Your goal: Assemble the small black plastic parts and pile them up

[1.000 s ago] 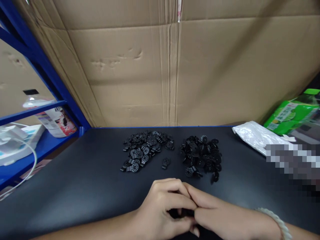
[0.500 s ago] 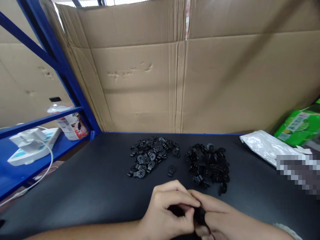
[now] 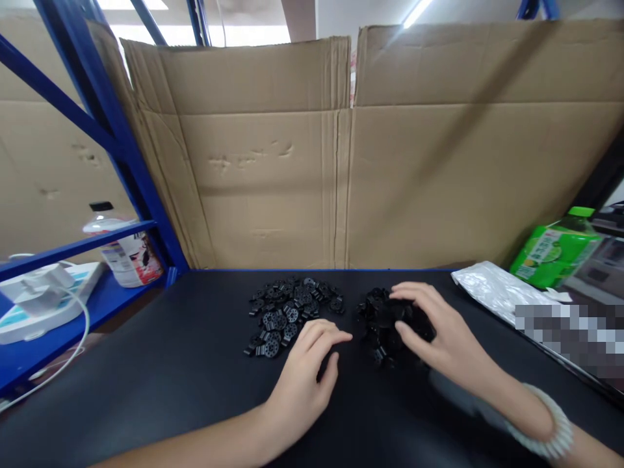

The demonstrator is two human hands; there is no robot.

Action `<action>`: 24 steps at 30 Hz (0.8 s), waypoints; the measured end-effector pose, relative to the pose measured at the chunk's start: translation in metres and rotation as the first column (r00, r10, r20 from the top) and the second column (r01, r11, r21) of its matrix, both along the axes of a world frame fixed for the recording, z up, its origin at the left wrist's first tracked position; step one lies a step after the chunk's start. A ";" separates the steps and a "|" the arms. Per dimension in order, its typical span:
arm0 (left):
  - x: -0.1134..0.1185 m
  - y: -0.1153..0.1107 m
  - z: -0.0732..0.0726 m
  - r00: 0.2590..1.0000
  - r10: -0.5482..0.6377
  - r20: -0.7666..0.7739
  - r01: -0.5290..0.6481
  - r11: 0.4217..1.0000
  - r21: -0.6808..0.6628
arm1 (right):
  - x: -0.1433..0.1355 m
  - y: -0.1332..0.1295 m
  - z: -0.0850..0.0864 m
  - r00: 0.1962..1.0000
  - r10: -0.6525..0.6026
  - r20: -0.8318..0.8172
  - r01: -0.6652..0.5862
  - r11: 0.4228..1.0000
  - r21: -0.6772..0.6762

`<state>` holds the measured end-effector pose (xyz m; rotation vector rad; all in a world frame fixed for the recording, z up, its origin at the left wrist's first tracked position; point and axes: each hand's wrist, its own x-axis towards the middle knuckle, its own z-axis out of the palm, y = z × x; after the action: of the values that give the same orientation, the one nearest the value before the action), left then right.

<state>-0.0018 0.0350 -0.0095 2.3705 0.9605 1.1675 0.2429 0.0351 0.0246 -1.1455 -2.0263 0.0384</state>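
My left hand [image 3: 309, 374] is over the near middle of the black table, its fingers bent and the thumb apart from them. Nothing shows between them. Just beyond it lies a heap of small black plastic parts with round, holed heads and short ribbed tabs [image 3: 280, 318]. My right hand [image 3: 433, 328] reaches over a second heap of darker black disc-like parts [image 3: 383, 325], thumb and fingers spread at its top. The hand covers the right side of that heap, and whether the fingertips touch a part is hard to see.
Cardboard [image 3: 263, 188] walls off the back. At left, a blue rack [image 3: 163, 227] carries a bottle [image 3: 129, 257] and a white power strip [image 3: 82, 292] with a cable. A silver plastic bag [image 3: 492, 286] and a green bottle [image 3: 556, 253] are at right.
Both hands were together at the near edge around a dark part. They have parted: the right went out to the right heap, the left moved slightly forward and left. The view has tipped up.
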 end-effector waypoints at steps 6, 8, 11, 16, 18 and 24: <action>-0.006 0.023 -0.009 0.961 0.073 -0.268 -0.059 0.997 0.059 | 0.027 0.032 -0.007 0.995 -0.071 0.065 0.076 0.994 -0.074; -0.006 0.025 -0.011 0.952 0.078 -0.296 -0.063 0.996 0.060 | 0.029 0.034 -0.010 0.998 -0.039 0.043 0.044 0.991 -0.126; -0.005 0.026 -0.012 0.954 0.066 -0.294 -0.049 0.997 0.065 | 0.030 0.036 -0.011 1.000 -0.013 0.001 0.013 0.989 -0.145; -0.003 0.026 -0.009 0.976 0.021 -0.219 -0.007 0.998 0.066 | 0.033 0.038 -0.007 0.996 -0.050 -0.077 0.048 0.998 -0.032; -0.002 0.027 -0.009 0.987 0.017 -0.163 -0.005 0.997 0.072 | 0.028 0.032 -0.004 0.996 -0.064 -0.063 0.067 0.996 0.055; -0.001 0.027 -0.005 0.999 0.045 0.014 -0.046 0.995 0.088 | -0.014 -0.008 -0.003 0.876 0.025 0.481 -0.135 0.971 0.196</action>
<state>-0.0027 0.0615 -0.0145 2.4185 0.9830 1.2647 0.2288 0.0274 0.0213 -0.9894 -2.4325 -0.4654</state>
